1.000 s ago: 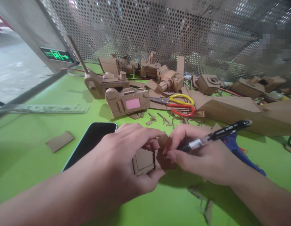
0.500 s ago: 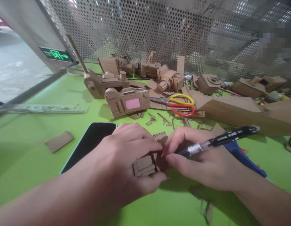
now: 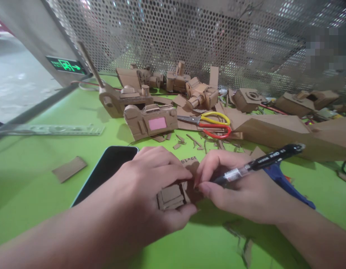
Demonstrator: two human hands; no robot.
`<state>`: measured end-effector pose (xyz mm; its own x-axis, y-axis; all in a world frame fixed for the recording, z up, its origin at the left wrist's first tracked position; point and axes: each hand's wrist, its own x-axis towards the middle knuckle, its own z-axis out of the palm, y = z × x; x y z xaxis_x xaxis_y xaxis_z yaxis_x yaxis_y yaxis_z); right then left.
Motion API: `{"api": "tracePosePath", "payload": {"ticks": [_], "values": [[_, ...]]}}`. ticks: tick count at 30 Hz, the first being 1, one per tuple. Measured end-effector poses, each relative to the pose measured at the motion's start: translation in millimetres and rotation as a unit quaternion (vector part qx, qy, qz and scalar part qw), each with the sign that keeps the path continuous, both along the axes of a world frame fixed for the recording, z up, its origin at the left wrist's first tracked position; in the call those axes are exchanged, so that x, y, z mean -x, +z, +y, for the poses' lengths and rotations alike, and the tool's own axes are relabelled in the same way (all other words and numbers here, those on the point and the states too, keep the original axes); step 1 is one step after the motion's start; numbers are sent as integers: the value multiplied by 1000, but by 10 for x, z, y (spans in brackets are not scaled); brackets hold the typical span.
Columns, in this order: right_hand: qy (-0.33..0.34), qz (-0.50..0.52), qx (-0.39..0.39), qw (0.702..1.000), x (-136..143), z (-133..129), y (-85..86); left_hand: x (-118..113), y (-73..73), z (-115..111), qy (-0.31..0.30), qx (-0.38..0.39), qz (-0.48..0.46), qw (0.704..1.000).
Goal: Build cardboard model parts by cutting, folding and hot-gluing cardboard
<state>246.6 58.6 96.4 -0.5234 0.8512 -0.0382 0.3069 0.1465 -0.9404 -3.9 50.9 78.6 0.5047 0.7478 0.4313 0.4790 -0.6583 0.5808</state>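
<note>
The left hand (image 3: pixel 158 179), just below the middle of the frame, curls around a small cardboard block (image 3: pixel 170 196), thumb along its near side and fingers over its far side. The right hand (image 3: pixel 237 186), right of centre, pinches a black pen (image 3: pixel 276 157) between thumb and fingers; its tip is hidden behind them. Between the hands lies a brown card (image 3: pixel 191 163), mostly covered; handwriting on it is partly readable, with a "19". Whether the pen touches the card or block, I cannot tell.

The block's visible face is plain brown, roughly square, with a raised inner panel and dark gaps along its edges; the left hand masks the rest.

The left forearm hides part of a phone (image 3: pixel 111 164), and the right hand overlaps a blue handle (image 3: pixel 289 186). Green tabletop (image 3: pixel 35 209) spreads across the left, its dark edge slanting at far left. Beyond the hands, scissors (image 3: pixel 216 114) and a cardboard camera (image 3: pixel 136 125) with a pink panel bound the working space.
</note>
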Motion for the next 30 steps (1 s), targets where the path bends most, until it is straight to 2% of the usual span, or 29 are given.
{"api": "tracePosePath", "payload": {"ticks": [7, 19, 24, 30], "values": [[16, 11, -5, 1000, 17, 5, -1, -18, -14, -9, 14, -11, 3, 1000], [13, -1, -17, 1000, 10, -1, 0, -7, -13, -23, 14, -22, 7, 1000], [2, -9, -33, 999, 14, -6, 4, -13, 11, -11, 5, 1, 20, 1000], [1, -15, -33, 999, 25, -23, 5, -13, -25, -22, 21, -7, 8, 1000]]}}
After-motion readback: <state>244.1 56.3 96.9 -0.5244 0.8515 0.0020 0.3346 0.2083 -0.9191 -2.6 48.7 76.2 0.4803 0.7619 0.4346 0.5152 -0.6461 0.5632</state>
